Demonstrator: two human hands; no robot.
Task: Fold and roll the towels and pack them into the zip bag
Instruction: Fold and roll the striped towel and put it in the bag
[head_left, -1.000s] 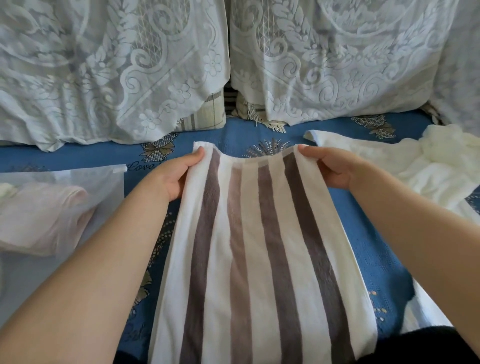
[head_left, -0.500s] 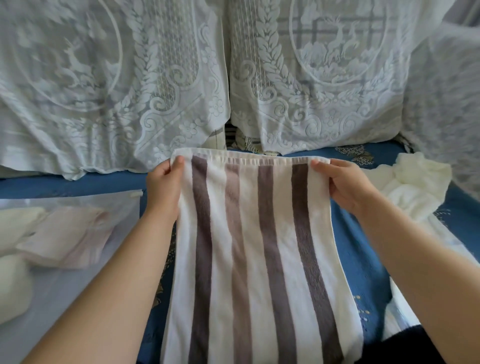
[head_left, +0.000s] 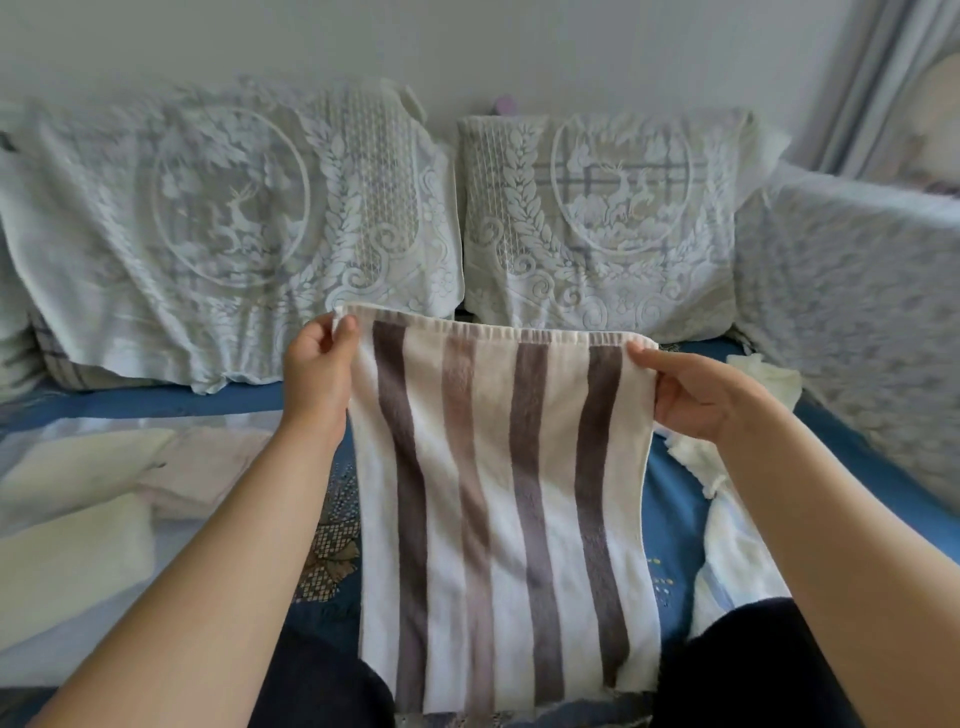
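While the striped towel (head_left: 498, 514) hung upright above the blue bedspread (head_left: 675, 525), the left hand (head_left: 316, 370) pinched its top left corner between thumb and curled fingers, and the right hand (head_left: 693, 392) pinched the top right corner likewise. Beside the left arm lay the zip bag (head_left: 78, 525), holding pale folded towels.

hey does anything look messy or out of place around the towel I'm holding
The striped towel hangs straight, pinched at its top corners by the left hand and right hand. Only the white towels beside it on the blue bedspread look crumpled and unfolded.
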